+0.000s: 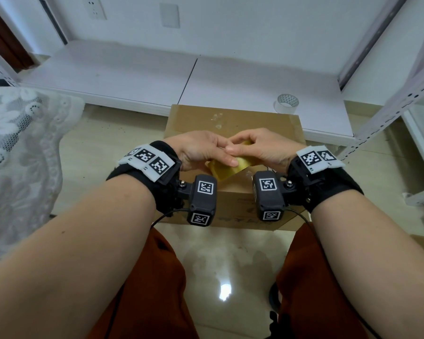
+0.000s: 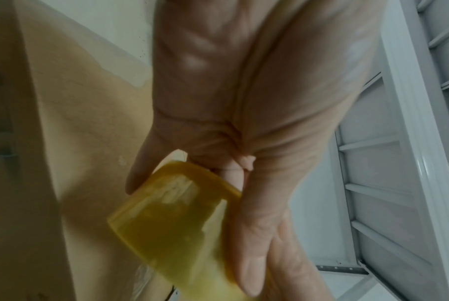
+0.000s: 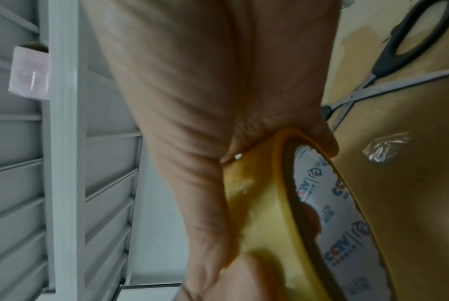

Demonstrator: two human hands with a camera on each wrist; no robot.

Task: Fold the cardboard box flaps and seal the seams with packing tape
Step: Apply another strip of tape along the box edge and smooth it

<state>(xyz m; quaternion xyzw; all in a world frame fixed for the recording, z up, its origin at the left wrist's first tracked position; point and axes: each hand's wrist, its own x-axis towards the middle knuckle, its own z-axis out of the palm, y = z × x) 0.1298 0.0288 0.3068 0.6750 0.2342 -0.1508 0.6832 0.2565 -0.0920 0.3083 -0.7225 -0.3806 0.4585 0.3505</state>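
A brown cardboard box (image 1: pixel 194 118) stands on the floor in front of me, its top flaps folded flat. Over it both hands hold a yellow packing tape roll (image 1: pixel 230 168). My left hand (image 1: pixel 201 150) grips the roll's left side, and its fingers (image 2: pixel 257 234) curl round the rim of the roll (image 2: pixel 172 213). My right hand (image 1: pixel 257 145) grips the other side, with a fingertip inside the printed core (image 3: pixel 334 213) of the roll (image 3: pixel 267 203). No loose tape end shows. Black-handled scissors (image 3: pixel 403 51) lie on the box top (image 3: pixel 411 203).
A clear tape roll (image 1: pixel 286 102) sits on the low white shelf board (image 1: pixel 132 77) behind the box. A grey metal rack (image 1: pixel 389 106) rises at right and lace cloth (image 1: pixel 22 143) lies at left. Crumpled clear tape scraps (image 1: pixel 218 118) stick to the box top.
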